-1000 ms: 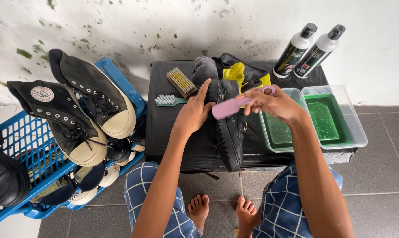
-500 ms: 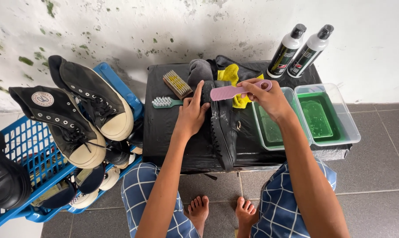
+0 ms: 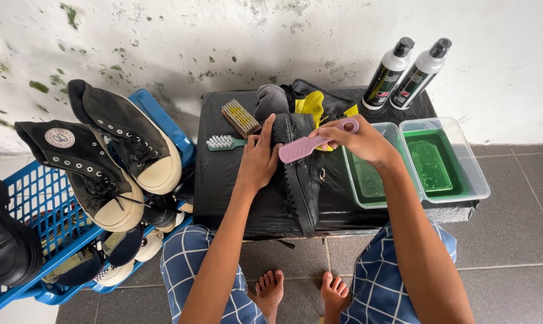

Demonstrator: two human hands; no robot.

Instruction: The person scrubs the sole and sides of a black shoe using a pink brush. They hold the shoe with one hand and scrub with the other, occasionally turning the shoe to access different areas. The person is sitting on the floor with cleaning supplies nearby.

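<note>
On table centre: left hand (image 3: 258, 157) flat, steadying boot (image 3: 301, 174); right grip (image 3: 358, 141) clamping pink brush (image 3: 310, 144), perhaps touching it

boot (image 3: 304, 180): black, on its side, sole left, on table | brush (image 3: 312, 143): pink, held above boot

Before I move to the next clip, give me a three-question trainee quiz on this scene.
1. True or false: the right hand holds a pink brush.
2. What does the left hand rest on? A) a bottle B) the black boot C) the blue basket
3. How many bottles stand at the back of the black table?

Key: 1 true. 2 B. 3 two; they stand side by side behind the two clear tubs, which hold green liquid.
</note>
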